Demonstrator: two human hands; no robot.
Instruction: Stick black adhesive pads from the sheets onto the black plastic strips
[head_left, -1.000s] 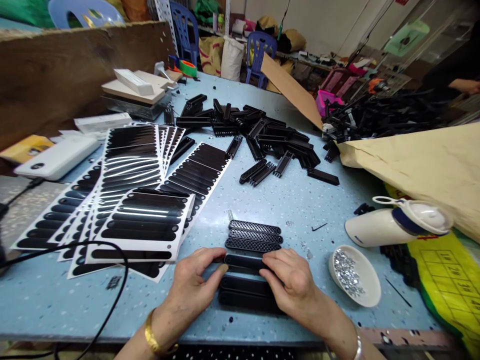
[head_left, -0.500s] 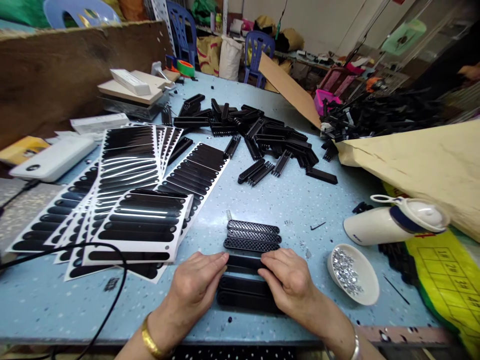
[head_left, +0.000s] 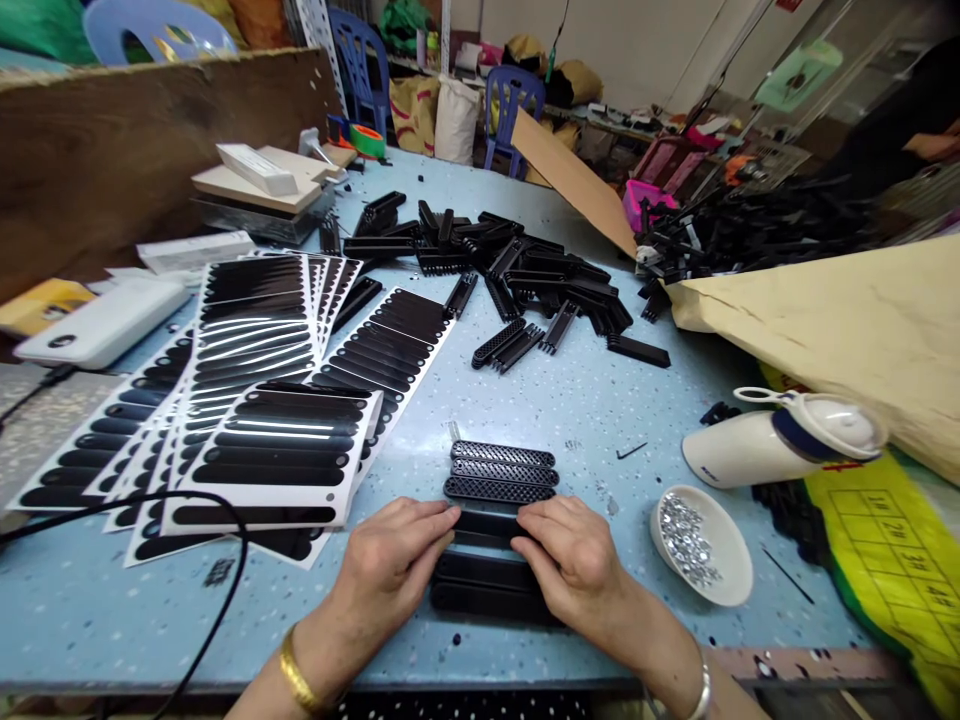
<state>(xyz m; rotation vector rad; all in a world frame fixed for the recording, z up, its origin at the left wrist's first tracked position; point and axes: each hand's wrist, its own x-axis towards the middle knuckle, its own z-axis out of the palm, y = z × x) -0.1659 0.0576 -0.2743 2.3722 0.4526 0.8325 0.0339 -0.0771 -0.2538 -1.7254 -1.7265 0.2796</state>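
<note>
Between my two hands lies a long black plastic strip-shaped part (head_left: 486, 527), smooth on top. My left hand (head_left: 397, 555) grips its left end with fingers pressed together, and my right hand (head_left: 574, 555) grips its right end the same way. Just beyond it sit several black parts with a textured, perforated face (head_left: 501, 470), lined up side by side. On the near side, smooth black parts (head_left: 487, 590) lie in a row, their right ends partly covered by my right hand. Both undersides of the held part are hidden.
Sheets of black stickers (head_left: 262, 450) fan out at left, crossed by a black cable (head_left: 241, 560). Black parts are heaped (head_left: 525, 265) farther back. At right are a white bowl of small metal pieces (head_left: 739, 560), a white bottle (head_left: 731, 450) and a hex key (head_left: 631, 451).
The view has shifted very slightly. Both hands keep their hold on the ends of the black part, with no other visible movement.
</note>
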